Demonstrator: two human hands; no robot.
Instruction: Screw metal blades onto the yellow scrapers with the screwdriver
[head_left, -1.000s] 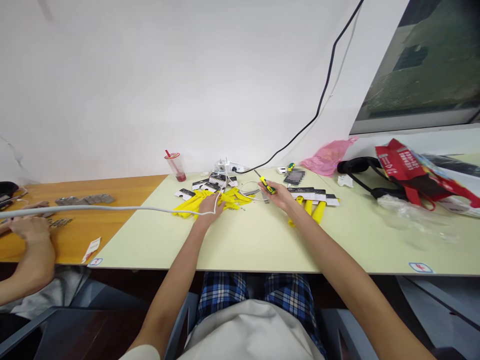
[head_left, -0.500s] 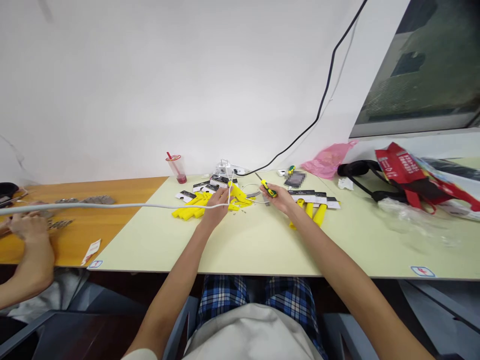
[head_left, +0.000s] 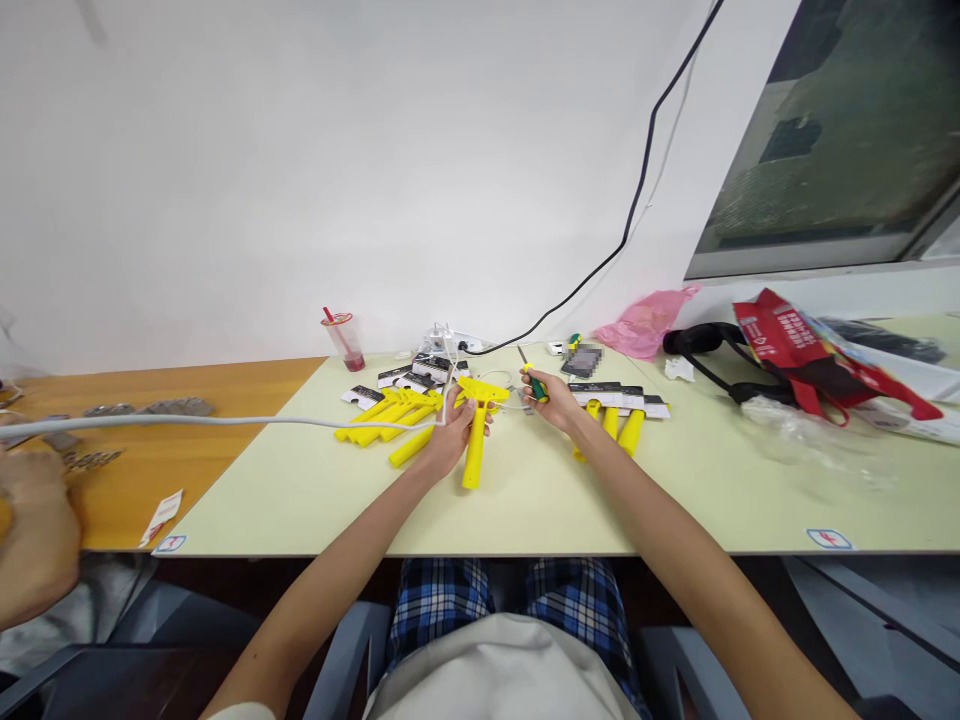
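My left hand [head_left: 448, 440] is closed on a yellow T-shaped scraper [head_left: 475, 450], its handle pointing down toward me and its wide head at the top. In my right hand [head_left: 559, 402] is a screwdriver [head_left: 538, 389] with a green-and-yellow handle, its shaft tilted up to the left. Several more yellow scrapers [head_left: 375, 425] lie fanned out left of my left hand. To the right of my right hand, other yellow scrapers [head_left: 632, 432] lie with black-and-white cards [head_left: 604, 397] at their heads.
A white cable [head_left: 300, 420] stretches across the view at left. At the back are a cup with a straw [head_left: 346, 345], a power strip [head_left: 442, 340] and a pink bag [head_left: 645, 325]. Red packaging [head_left: 795, 345] lies right. Another person's hand [head_left: 34, 480] works at the wooden table.
My left hand has lifted a yellow scraper out of the pile and brought it nearer to me. My right hand keeps the screwdriver almost in place. The view has shifted slightly.
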